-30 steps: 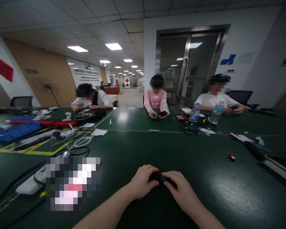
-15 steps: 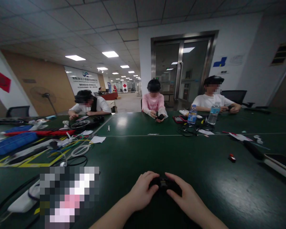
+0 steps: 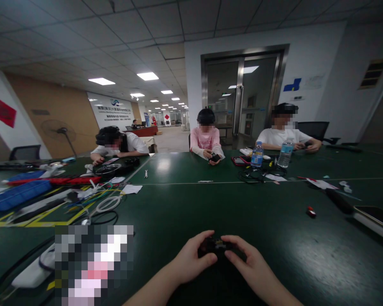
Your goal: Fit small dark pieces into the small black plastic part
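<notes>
Low in the middle of the head view, a small black object [image 3: 215,244] is held between my two hands above the dark green table [image 3: 178,208]. It has a lighter, brownish patch near its middle; its exact kind cannot be made out. My left hand [image 3: 193,257] grips its left end, thumb below and fingers above. On the opposite end, my right hand [image 3: 247,255] pinches it between thumb and fingers. Both palms hide part of the object.
To the left lie a white power strip [image 3: 35,265], coiled cables [image 3: 108,204] and a blue tray [image 3: 19,195]. A small red-and-black item [image 3: 310,212] and a phone-like slab [image 3: 376,219] are at right. Water bottles [image 3: 286,154] stand near three seated people across the table.
The black object has turned slightly between my hands, showing more of its face. My left thumb has shifted right along its lower edge. The view has tipped slightly.
</notes>
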`<control>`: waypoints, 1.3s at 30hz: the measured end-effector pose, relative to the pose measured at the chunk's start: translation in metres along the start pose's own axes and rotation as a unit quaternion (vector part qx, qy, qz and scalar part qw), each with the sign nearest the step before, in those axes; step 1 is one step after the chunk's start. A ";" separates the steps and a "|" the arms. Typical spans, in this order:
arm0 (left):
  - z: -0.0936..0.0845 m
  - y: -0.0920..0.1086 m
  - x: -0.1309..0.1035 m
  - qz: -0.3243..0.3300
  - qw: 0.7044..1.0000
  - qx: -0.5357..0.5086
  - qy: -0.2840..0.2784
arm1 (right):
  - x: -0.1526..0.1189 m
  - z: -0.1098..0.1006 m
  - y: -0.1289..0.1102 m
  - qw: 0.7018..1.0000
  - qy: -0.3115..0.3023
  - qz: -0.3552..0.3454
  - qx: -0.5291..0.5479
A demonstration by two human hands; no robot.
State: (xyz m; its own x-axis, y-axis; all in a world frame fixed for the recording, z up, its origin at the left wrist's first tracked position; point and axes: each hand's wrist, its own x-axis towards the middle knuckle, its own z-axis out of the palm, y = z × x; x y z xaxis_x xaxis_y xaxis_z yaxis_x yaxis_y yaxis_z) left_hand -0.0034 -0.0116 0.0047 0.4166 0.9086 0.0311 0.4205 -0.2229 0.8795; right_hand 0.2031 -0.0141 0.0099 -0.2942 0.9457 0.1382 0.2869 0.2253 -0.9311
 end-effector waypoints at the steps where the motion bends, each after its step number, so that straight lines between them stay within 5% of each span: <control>1: 0.000 0.000 0.000 0.002 1.000 -0.002 -0.003 | -0.001 0.001 -0.002 1.000 -0.003 -0.002 -0.001; 31: -0.006 0.008 0.000 0.027 0.996 -0.068 -0.047 | -0.004 0.000 -0.005 0.997 -0.048 -0.049 -0.040; 39: -0.005 0.008 0.000 0.018 0.996 -0.065 -0.050 | -0.004 0.001 -0.007 0.997 -0.049 0.010 -0.052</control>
State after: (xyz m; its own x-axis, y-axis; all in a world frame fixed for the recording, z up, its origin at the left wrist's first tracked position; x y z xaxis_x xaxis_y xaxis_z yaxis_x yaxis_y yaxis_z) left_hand -0.0043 -0.0116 0.0146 0.5105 0.8596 0.0228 0.2987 -0.2022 0.9327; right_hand 0.2015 -0.0196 0.0154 -0.3731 0.9241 0.0825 0.3857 0.2353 -0.8921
